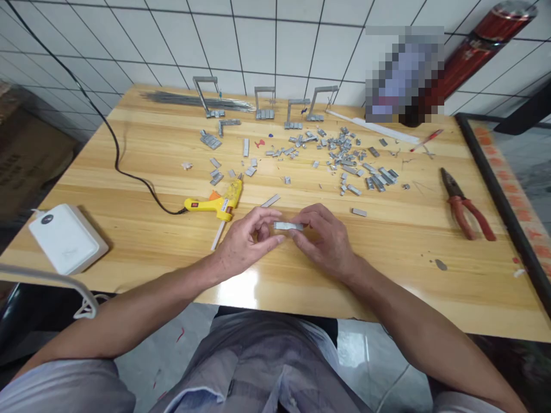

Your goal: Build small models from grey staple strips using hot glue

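A small grey metallic strip [287, 226] lies level between my two hands near the table's front edge. My right hand [326, 238] pinches its right end between thumb and fingers. My left hand [250, 236] is at the strip's left end, thumb and fingers apart with a gap between them. Just beyond my left hand, another grey strip [271, 201] lies on the wooden table [400, 229]. To the left rests a yellow glue gun [221, 203] with a white glue stick [218, 235] at its back.
Several grey frames, one a bent stand [204, 97], line the back. Grey pieces [344, 146] lie scattered mid-table. Pliers [462, 206] with red handles are at right, a white power bank [68, 238] at left. A red flask [477, 51] leans at the back right.
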`<act>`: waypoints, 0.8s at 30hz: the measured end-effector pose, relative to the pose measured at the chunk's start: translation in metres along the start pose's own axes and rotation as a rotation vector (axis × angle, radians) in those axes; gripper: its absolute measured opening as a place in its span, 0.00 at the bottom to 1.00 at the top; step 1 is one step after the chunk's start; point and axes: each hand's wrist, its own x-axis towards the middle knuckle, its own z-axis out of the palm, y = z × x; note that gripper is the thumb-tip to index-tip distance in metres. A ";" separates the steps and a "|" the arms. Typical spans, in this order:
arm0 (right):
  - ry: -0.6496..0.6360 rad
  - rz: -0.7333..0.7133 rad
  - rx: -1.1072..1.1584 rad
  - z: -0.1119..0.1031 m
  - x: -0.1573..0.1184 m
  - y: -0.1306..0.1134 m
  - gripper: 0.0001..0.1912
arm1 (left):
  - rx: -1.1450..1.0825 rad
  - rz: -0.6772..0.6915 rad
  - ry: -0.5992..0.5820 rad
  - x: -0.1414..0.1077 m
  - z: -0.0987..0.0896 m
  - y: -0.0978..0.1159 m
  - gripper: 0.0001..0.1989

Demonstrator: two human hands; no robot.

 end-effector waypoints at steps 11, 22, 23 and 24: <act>0.130 0.171 0.149 -0.006 -0.001 0.002 0.09 | 0.070 0.194 0.235 0.007 -0.005 -0.001 0.07; -0.034 0.128 -0.052 -0.002 0.005 0.010 0.07 | -0.361 0.014 0.509 0.019 -0.016 0.008 0.14; -0.066 0.056 -0.094 -0.001 0.008 0.008 0.07 | -0.369 0.011 0.507 0.019 -0.016 0.009 0.14; -0.103 -0.008 -0.140 0.000 0.011 0.006 0.07 | -0.378 0.009 0.501 0.018 -0.016 0.010 0.14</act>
